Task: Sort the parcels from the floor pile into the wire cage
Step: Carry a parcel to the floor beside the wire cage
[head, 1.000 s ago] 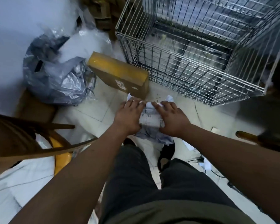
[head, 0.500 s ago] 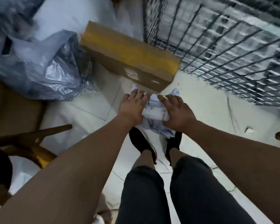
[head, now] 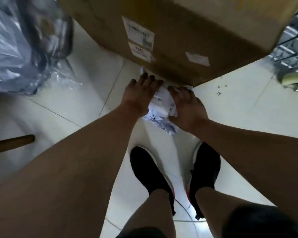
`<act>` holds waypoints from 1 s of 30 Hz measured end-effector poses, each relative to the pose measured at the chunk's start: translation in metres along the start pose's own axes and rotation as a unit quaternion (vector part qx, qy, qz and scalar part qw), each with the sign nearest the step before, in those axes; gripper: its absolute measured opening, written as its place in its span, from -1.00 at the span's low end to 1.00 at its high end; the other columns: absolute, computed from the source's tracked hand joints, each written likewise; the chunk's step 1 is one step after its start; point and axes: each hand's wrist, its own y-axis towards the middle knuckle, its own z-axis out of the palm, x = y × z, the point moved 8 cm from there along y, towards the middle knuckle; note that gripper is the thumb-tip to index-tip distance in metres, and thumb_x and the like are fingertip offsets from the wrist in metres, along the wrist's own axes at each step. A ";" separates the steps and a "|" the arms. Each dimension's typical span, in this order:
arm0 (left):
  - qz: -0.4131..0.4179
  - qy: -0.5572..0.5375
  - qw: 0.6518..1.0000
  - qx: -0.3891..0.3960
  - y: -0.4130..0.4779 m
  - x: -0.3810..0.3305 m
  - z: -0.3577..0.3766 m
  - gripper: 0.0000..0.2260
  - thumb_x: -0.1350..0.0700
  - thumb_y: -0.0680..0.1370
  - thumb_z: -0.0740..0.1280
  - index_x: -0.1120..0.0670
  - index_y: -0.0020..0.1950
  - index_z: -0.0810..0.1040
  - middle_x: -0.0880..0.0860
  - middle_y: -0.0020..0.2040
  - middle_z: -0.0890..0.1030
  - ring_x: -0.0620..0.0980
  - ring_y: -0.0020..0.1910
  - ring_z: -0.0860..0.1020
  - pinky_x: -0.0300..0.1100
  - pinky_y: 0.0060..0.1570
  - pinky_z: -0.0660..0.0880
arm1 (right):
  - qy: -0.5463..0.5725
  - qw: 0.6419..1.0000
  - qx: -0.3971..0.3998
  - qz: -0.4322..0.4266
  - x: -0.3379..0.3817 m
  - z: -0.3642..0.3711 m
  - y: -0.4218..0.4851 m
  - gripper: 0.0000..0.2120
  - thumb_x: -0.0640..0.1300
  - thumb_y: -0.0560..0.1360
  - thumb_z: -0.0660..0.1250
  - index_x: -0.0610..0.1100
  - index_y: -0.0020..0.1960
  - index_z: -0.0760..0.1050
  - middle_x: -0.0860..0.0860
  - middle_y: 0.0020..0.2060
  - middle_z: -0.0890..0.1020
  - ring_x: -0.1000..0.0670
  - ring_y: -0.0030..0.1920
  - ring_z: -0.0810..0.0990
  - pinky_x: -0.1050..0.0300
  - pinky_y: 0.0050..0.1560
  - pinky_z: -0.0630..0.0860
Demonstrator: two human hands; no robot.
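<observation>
A small crumpled white and pale-blue mailer parcel (head: 162, 105) with a printed label is held low over the tiled floor, against the near bottom edge of a large cardboard box (head: 179, 31). My left hand (head: 138, 95) grips its left side, fingers reaching forward to the box edge. My right hand (head: 187, 107) grips its right side, fingers laid over the top. Both thumbs are hidden under the parcel. A corner of the wire cage (head: 294, 40) shows at the right edge, behind the box.
A grey plastic bag (head: 15, 57) lies at the left. A wooden chair leg (head: 12, 143) pokes in from the left edge. My two black shoes (head: 150, 172) stand on the white tiles below the parcel. A yellowish object (head: 291, 81) lies under the cage corner.
The view has dropped close to the floor and the cardboard box now fills the top of the view. Both hands kept their hold on the small parcel, which now sits against the box.
</observation>
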 end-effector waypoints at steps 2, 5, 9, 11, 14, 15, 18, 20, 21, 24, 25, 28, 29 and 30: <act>-0.009 0.009 1.000 -0.010 0.017 0.001 0.018 -0.06 0.16 0.43 0.45 -0.03 0.67 -0.02 0.10 0.66 0.10 0.15 0.63 0.09 0.05 0.44 0.32 | -0.011 1.000 -0.008 0.012 -0.005 0.019 0.013 0.04 0.20 0.29 0.56 -0.04 0.62 0.16 -0.15 0.47 0.37 -0.27 0.41 0.38 -0.20 0.20 0.52; -0.035 0.025 0.999 -0.028 0.033 0.002 0.032 -0.03 0.14 0.41 0.48 -0.07 0.67 -0.03 0.17 0.67 0.00 0.19 0.63 0.08 0.06 0.42 0.33 | -0.029 0.999 -0.024 0.038 -0.012 0.032 0.025 0.02 0.22 0.28 0.56 -0.06 0.60 0.22 -0.14 0.45 0.42 -0.27 0.37 0.42 -0.17 0.17 0.51; -0.066 0.018 0.998 -0.013 0.026 -0.002 0.026 0.02 0.08 0.41 0.51 -0.07 0.68 -0.10 0.19 0.67 -0.06 0.21 0.62 0.06 0.10 0.47 0.27 | -0.037 0.997 -0.024 0.068 -0.011 0.027 0.024 0.07 0.26 0.23 0.58 -0.07 0.60 0.24 -0.17 0.44 0.41 -0.27 0.38 0.41 -0.16 0.15 0.51; -0.066 0.009 0.998 -0.006 0.011 -0.006 0.009 0.00 0.11 0.44 0.49 -0.06 0.68 -0.11 0.18 0.67 -0.03 0.21 0.62 0.07 0.10 0.48 0.26 | -0.043 0.996 -0.008 0.082 -0.007 0.011 0.017 0.08 0.29 0.23 0.57 -0.07 0.59 0.22 -0.18 0.45 0.37 -0.27 0.41 0.38 -0.16 0.19 0.49; -0.075 -0.010 0.997 0.012 -0.024 -0.006 -0.032 -0.02 0.10 0.44 0.49 -0.04 0.69 -0.06 0.17 0.63 0.12 0.20 0.57 0.20 0.09 0.38 0.33 | -0.037 0.995 0.020 0.092 0.007 -0.036 -0.001 0.03 0.24 0.28 0.58 -0.06 0.60 0.20 -0.18 0.48 0.33 -0.25 0.41 0.35 -0.15 0.21 0.47; -0.077 -0.009 0.997 0.017 -0.037 -0.006 -0.051 -0.03 0.08 0.42 0.51 -0.03 0.68 -0.02 0.15 0.59 0.21 0.19 0.52 0.28 0.07 0.33 0.37 | -0.036 0.995 0.028 0.092 0.014 -0.056 -0.009 0.00 0.22 0.31 0.57 -0.06 0.59 0.20 -0.18 0.48 0.32 -0.24 0.41 0.36 -0.14 0.21 0.46; -0.080 -0.019 0.996 0.026 -0.078 -0.008 -0.119 -0.14 0.03 0.42 0.51 -0.01 0.64 0.15 0.10 0.45 0.41 0.13 0.35 0.45 0.02 0.19 0.44 | -0.028 0.993 0.048 0.102 0.033 -0.129 -0.035 -0.18 0.14 0.39 0.52 -0.07 0.53 0.27 -0.16 0.43 0.36 -0.22 0.36 0.39 -0.09 0.16 0.47; -0.075 -0.051 0.995 0.040 -0.102 -0.008 -0.172 -0.23 0.00 0.46 0.46 -0.02 0.61 0.19 0.09 0.42 0.43 0.13 0.34 0.45 0.05 0.22 0.41 | -0.012 0.992 0.060 0.111 0.044 -0.182 -0.053 -0.35 0.07 0.42 0.48 -0.08 0.43 0.37 -0.15 0.36 0.40 -0.21 0.32 0.41 -0.06 0.10 0.48; -0.071 -0.058 0.995 0.042 -0.114 -0.008 -0.200 -0.27 -0.01 0.47 0.45 -0.02 0.59 0.22 0.09 0.41 0.45 0.14 0.34 0.44 0.06 0.24 0.41 | -0.003 0.992 0.067 0.111 0.049 -0.206 -0.063 -0.41 0.04 0.42 0.46 -0.09 0.38 0.40 -0.15 0.33 0.41 -0.22 0.31 0.42 -0.06 0.08 0.49; -0.051 -0.052 0.997 0.041 -0.145 -0.010 -0.281 -0.37 -0.02 0.50 0.42 -0.01 0.54 0.30 0.09 0.40 0.46 0.13 0.37 0.43 0.06 0.27 0.39 | 0.023 0.991 0.084 0.100 0.064 -0.277 -0.091 -0.46 -0.01 0.45 0.43 -0.09 0.38 0.40 -0.15 0.32 0.42 -0.23 0.33 0.42 -0.08 0.09 0.52; -0.042 -0.052 0.997 0.041 -0.155 -0.011 -0.304 -0.40 -0.02 0.51 0.41 -0.01 0.52 0.32 0.08 0.39 0.47 0.13 0.37 0.43 0.07 0.28 0.38 | 0.029 0.991 0.087 0.098 0.068 -0.300 -0.101 -0.46 -0.02 0.47 0.42 -0.09 0.40 0.39 -0.16 0.33 0.41 -0.23 0.34 0.42 -0.08 0.09 0.53; -0.021 -0.054 0.998 0.036 -0.182 -0.019 -0.371 -0.49 -0.02 0.52 0.40 -0.02 0.46 0.40 0.09 0.38 0.48 0.14 0.37 0.45 0.05 0.28 0.40 | 0.043 0.990 0.089 0.098 0.076 -0.365 -0.128 -0.44 -0.03 0.49 0.40 -0.08 0.45 0.36 -0.17 0.32 0.43 -0.23 0.32 0.44 -0.10 0.12 0.55; -0.016 -0.054 0.998 0.030 -0.191 -0.022 -0.393 -0.51 -0.01 0.52 0.40 -0.02 0.44 0.43 0.09 0.36 0.50 0.14 0.35 0.46 0.04 0.25 0.42 | 0.047 0.990 0.085 0.101 0.078 -0.387 -0.138 -0.44 -0.02 0.50 0.39 -0.08 0.45 0.35 -0.17 0.31 0.44 -0.23 0.30 0.45 -0.11 0.12 0.55; -0.012 -0.054 0.998 0.024 -0.202 -0.027 -0.415 -0.53 0.01 0.52 0.40 -0.02 0.43 0.45 0.09 0.33 0.51 0.15 0.32 0.48 0.02 0.21 0.44 | 0.054 0.990 0.078 0.108 0.080 -0.409 -0.150 -0.44 -0.01 0.50 0.39 -0.07 0.46 0.35 -0.16 0.30 0.44 -0.23 0.30 0.46 -0.10 0.13 0.55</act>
